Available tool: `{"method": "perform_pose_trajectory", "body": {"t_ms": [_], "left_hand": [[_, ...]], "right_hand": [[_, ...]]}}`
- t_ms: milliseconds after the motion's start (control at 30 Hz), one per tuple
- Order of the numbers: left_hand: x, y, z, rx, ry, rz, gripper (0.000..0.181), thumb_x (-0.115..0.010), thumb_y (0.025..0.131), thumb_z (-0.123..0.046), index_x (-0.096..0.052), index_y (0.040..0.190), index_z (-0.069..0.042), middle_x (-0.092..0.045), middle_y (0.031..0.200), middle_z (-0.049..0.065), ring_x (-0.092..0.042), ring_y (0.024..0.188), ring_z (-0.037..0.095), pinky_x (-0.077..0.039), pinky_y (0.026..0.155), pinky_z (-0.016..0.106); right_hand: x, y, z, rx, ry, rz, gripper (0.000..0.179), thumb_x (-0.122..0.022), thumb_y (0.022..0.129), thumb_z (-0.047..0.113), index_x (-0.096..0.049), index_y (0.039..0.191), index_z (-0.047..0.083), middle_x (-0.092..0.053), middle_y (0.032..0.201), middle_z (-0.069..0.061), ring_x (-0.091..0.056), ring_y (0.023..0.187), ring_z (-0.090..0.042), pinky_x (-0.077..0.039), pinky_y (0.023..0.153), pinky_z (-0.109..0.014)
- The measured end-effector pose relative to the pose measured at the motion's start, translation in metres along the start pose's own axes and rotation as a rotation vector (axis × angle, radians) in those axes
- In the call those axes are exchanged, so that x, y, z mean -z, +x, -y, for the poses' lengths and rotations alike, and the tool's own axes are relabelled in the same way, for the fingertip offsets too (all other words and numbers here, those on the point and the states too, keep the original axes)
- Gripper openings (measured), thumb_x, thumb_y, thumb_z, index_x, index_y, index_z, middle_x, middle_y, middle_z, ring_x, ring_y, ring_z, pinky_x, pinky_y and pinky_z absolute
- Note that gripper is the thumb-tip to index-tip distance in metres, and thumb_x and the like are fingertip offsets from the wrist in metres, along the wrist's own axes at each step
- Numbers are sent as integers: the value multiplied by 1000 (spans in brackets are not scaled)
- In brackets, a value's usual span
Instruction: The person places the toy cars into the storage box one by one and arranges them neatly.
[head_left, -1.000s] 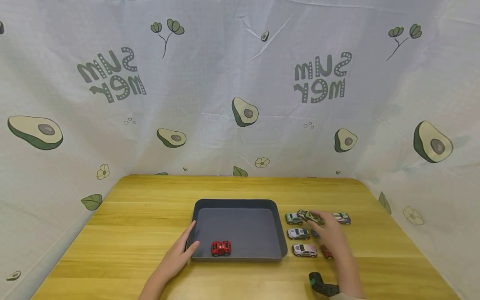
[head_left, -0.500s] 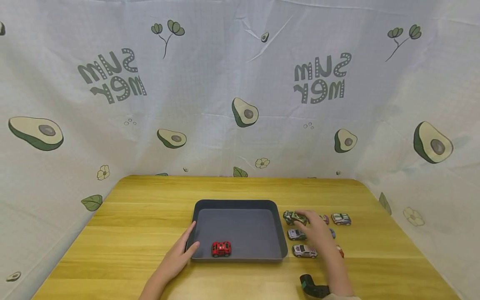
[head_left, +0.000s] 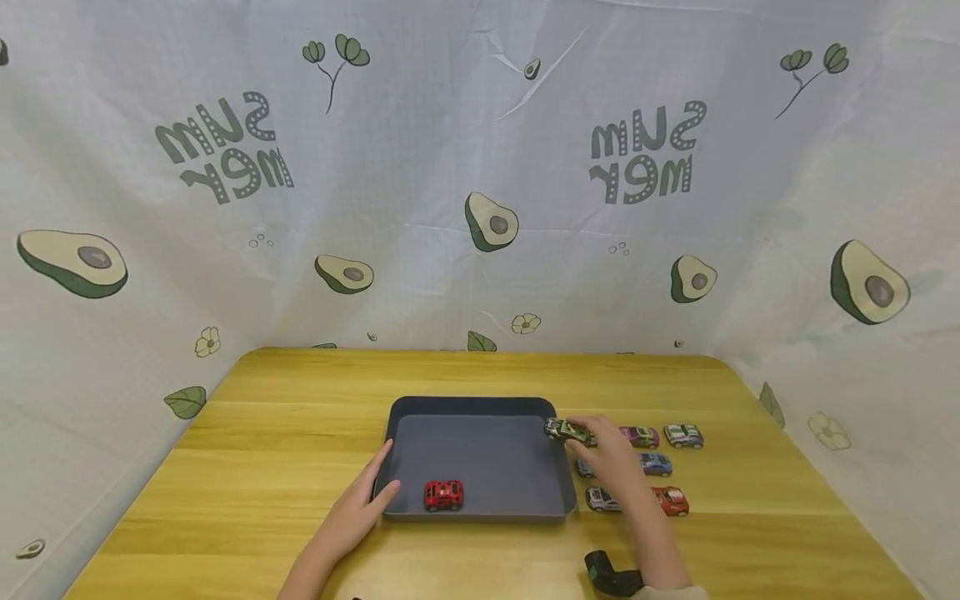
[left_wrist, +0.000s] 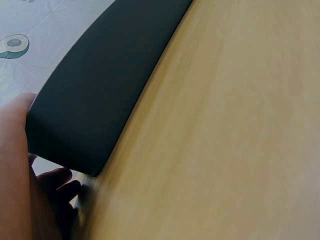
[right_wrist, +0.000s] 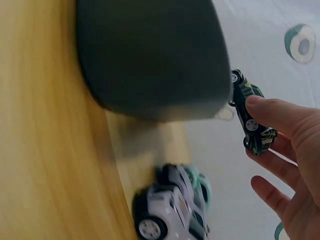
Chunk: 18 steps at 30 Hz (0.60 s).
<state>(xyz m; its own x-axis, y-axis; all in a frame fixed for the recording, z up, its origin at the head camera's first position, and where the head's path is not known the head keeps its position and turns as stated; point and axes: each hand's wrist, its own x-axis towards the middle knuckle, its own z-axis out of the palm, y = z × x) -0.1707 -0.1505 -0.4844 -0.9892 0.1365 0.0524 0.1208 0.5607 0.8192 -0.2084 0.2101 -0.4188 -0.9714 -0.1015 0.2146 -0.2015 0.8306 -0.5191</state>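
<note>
My left hand [head_left: 352, 510] holds the dark grey tray [head_left: 480, 518] at its left front corner, thumb over the rim and fingers along the outer side. In the left wrist view the fingers [left_wrist: 62, 187] show behind the tray's wall. A red toy car [head_left: 444, 495] sits in the tray near the front. My right hand [head_left: 603, 450] pinches a green camouflage toy car [right_wrist: 250, 112] between thumb and fingers. That car overlaps the tray's right rim in the head view, and in the right wrist view it is raised beside the rim.
Right of the tray stand more toy cars: purple [head_left: 640, 437], white-green [head_left: 684, 435], blue [head_left: 656, 464], red [head_left: 671, 501] and white-pink [head_left: 602, 499]. The right forearm and hand partly cover others. A patterned curtain [head_left: 420, 167] hangs behind the wooden table [head_left: 225, 475].
My right hand has carried the camouflage car leftwards, from over the toy cars to the tray's right rim. My left hand, the tray and the red car inside have stayed in place.
</note>
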Motion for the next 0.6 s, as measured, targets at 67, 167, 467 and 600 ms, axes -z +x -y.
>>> {"method": "perform_pose_trajectory", "body": {"t_ms": [67, 167, 467, 600], "left_hand": [[0, 0, 0, 0, 0, -1, 62, -47, 92, -43, -20, 146, -27, -25, 150, 9, -26, 136, 33, -24, 108, 56], [0, 1, 0, 0, 3, -1, 62, -47, 92, -43, -20, 145, -28, -25, 150, 9, -26, 136, 33, -24, 108, 56], [0, 2, 0, -1, 1, 4, 62, -47, 92, -43, -20, 145, -29, -25, 150, 9, -25, 137, 33, -23, 108, 56], [0, 1, 0, 0, 5, 2, 62, -47, 92, -43, -20, 145, -27, -25, 150, 9, -25, 136, 33, -23, 108, 56]], "right_hand": [[-4, 1, 4, 10, 1, -1, 38, -62, 85, 19, -57, 121, 7, -57, 119, -15, -52, 112, -35, -44, 91, -51], [-10, 2, 9, 42, -7, -5, 37, -63, 84, 19, -58, 120, 8, -58, 117, -14, -54, 110, -34, -45, 89, -50], [-27, 2, 25, 126, -49, -42, 35, -68, 80, 19, -62, 114, 12, -61, 113, -9, -57, 106, -29, -47, 88, -46], [-36, 0, 30, 151, -47, -74, 35, -69, 79, 19, -63, 112, 14, -62, 111, -7, -58, 106, -27, -48, 88, -44]]}}
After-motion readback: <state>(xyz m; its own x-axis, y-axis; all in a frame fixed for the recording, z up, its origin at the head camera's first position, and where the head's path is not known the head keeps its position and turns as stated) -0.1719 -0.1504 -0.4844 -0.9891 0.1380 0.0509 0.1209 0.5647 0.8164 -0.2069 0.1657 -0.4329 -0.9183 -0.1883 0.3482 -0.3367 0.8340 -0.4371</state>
